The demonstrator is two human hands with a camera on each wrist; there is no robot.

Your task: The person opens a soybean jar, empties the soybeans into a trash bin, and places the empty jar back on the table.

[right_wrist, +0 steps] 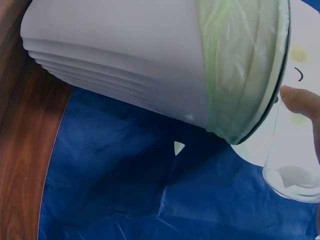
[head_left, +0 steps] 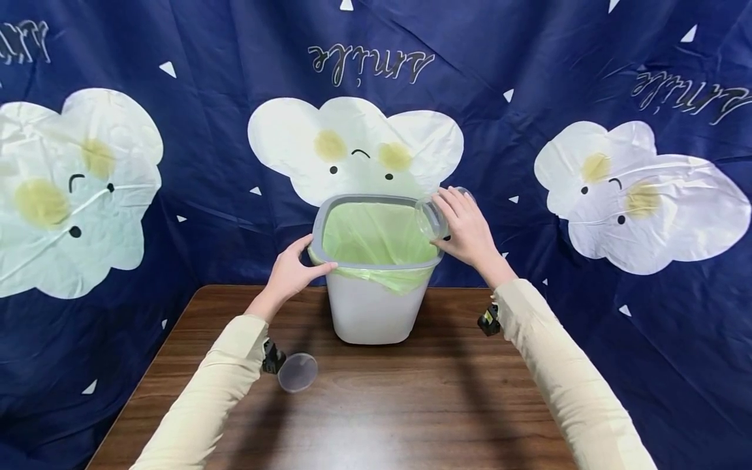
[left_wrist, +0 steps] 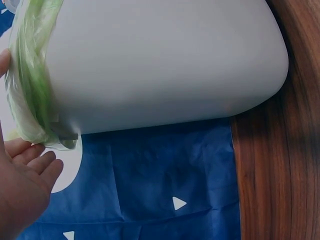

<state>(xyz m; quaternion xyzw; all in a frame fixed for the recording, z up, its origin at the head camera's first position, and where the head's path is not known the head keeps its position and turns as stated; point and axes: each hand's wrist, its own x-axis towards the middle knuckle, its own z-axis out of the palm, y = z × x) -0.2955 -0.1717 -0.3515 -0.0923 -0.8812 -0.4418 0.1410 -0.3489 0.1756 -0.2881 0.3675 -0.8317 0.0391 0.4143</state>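
Note:
A white trash bin [head_left: 376,313] with a grey rim and a light green liner bag [head_left: 376,228] stands upright on the table. My left hand [head_left: 292,271] grips the bin's near left corner, thumb at the front and fingers along the side. In the left wrist view, those fingertips touch the bag's folded edge [left_wrist: 35,85]. Above the bin's right rim, my right hand [head_left: 467,228] holds a clear plastic cup [head_left: 431,220], tilted on its side with one end over the opening. The right wrist view shows the cup [right_wrist: 290,172] partly; its contents are unclear.
A clear round lid [head_left: 297,373] lies on the brown wooden table [head_left: 376,411], beside my left wrist. Behind the bin hangs a dark blue curtain [head_left: 499,39] with white cloud prints. Each wrist carries a small black camera [head_left: 489,321].

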